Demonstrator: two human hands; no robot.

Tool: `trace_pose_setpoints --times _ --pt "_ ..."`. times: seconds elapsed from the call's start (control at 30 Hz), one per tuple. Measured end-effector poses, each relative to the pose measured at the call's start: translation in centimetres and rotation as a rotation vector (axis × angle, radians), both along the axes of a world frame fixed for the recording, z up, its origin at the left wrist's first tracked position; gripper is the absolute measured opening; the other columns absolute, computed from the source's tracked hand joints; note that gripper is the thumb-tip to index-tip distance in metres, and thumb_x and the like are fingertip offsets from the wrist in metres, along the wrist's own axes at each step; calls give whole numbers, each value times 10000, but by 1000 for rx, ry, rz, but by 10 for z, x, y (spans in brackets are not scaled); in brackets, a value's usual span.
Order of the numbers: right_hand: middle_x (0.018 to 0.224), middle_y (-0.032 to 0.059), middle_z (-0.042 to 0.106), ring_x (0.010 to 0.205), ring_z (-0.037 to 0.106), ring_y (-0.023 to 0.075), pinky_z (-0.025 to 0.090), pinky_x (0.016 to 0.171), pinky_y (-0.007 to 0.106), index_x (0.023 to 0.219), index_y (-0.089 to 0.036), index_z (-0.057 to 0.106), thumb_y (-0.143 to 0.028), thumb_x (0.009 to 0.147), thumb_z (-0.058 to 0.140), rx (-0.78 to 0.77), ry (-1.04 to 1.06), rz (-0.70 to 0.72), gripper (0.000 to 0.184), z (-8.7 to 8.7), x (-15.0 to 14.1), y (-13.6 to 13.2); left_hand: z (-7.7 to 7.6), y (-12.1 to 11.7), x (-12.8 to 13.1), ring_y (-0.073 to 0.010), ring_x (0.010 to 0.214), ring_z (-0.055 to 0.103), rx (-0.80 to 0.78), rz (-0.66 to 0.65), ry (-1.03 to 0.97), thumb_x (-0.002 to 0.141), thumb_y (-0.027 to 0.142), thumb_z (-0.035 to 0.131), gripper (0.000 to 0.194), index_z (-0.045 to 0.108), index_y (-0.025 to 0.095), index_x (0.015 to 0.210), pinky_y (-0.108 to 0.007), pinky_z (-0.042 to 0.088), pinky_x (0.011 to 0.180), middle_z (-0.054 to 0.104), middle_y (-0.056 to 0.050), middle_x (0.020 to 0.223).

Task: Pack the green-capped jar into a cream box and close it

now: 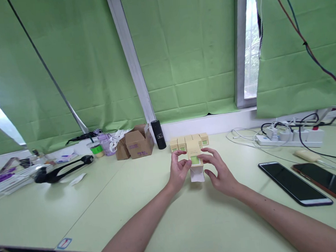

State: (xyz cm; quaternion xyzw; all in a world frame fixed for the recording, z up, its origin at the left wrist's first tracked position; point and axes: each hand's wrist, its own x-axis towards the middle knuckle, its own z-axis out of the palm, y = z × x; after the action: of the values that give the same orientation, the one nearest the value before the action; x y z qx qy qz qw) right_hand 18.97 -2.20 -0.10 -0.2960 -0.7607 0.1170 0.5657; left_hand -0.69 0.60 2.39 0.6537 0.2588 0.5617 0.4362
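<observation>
Both my hands hold a small cream box [195, 159] with a green panel on its face, just above the pale green table [127, 205]. My left hand [178, 170] pinches the box's left side between thumb and fingers. My right hand [218, 170] grips its right side, fingers curled over the top edge. A white flap or insert hangs out of the box's bottom. Right behind it stands a row of several matching cream boxes [189, 141] with green panels.
Two dark phones [295, 182] lie at the right, with a white power strip [289, 138] and cables behind them. A black cylinder [158, 134], brown cardboard boxes [138, 142], a cup, a black tool [62, 171] and stacked papers sit at the left back.
</observation>
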Motion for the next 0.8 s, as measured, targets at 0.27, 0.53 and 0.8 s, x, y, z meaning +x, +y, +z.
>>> trace_pose_setpoints --times 0.27,0.53,0.8 --pt "1527 93 434 1308 608 270 605 1047 510 1364 -349 601 -46 892 502 -122 72 52 570 0 0 1 -3 3 0 -162 854 696 -7 38 15 889 618 743 559 450 241 1181 -306 528 739 598 -95 1271" --pt "1495 99 461 1087 717 229 618 1013 511 1368 -364 617 -164 946 572 -177 188 63 469 0 0 3 -8 4 -3 -166 813 658 39 73 106 977 649 598 530 446 231 1267 -342 512 794 668 -73 1080" --pt "1484 103 463 1064 718 224 628 989 487 1355 -351 628 -278 982 608 -193 239 42 380 1 0 6 -12 -1 -6 -196 1020 660 277 88 245 986 428 652 424 477 296 1348 -408 548 934 367 -130 1536"
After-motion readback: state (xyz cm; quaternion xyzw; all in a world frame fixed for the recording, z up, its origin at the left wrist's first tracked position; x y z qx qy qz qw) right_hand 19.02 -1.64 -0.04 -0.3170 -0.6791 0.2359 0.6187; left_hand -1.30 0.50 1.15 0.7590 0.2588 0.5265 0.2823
